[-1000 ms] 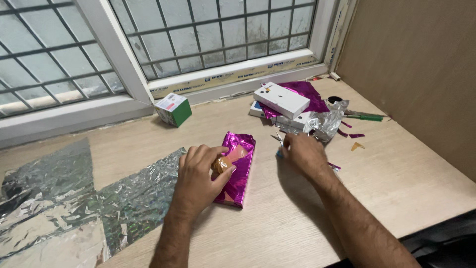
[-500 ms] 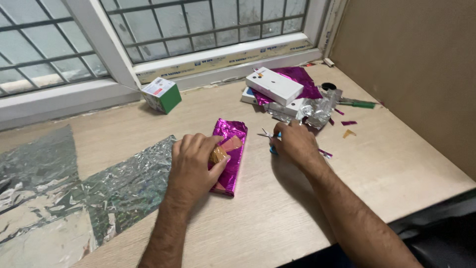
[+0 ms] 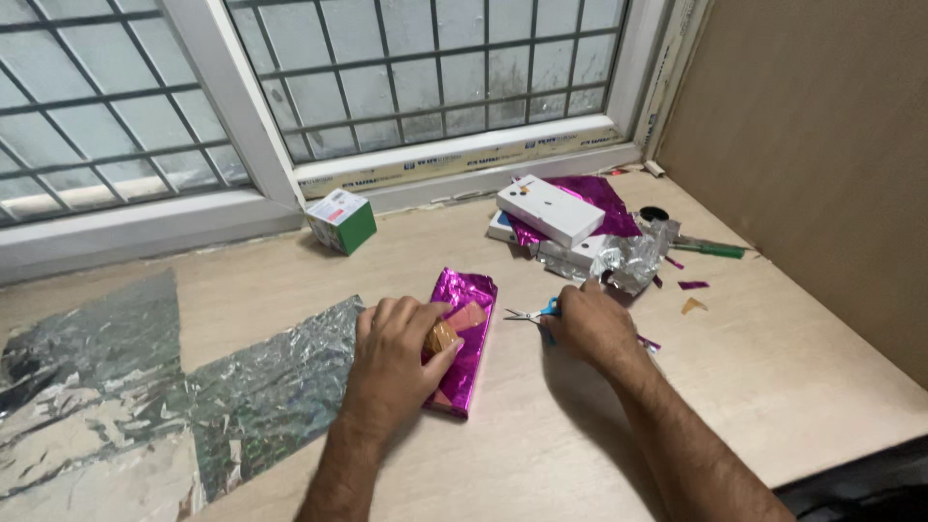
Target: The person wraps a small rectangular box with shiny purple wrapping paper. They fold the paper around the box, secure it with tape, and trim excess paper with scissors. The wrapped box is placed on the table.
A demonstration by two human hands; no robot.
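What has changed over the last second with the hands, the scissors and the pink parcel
The right hand has closed around the small blue-handled scissors, whose blades now point left toward the pink foil parcel; earlier they lay under its fingertips. The left hand still presses the brown tape roll onto the parcel. The white boxes, green box and silver foil sheet lie as before.

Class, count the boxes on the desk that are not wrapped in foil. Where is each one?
3 show. A green and white box stands by the window frame. Two white boxes lie stacked among the purple foil; more may be hidden beneath.
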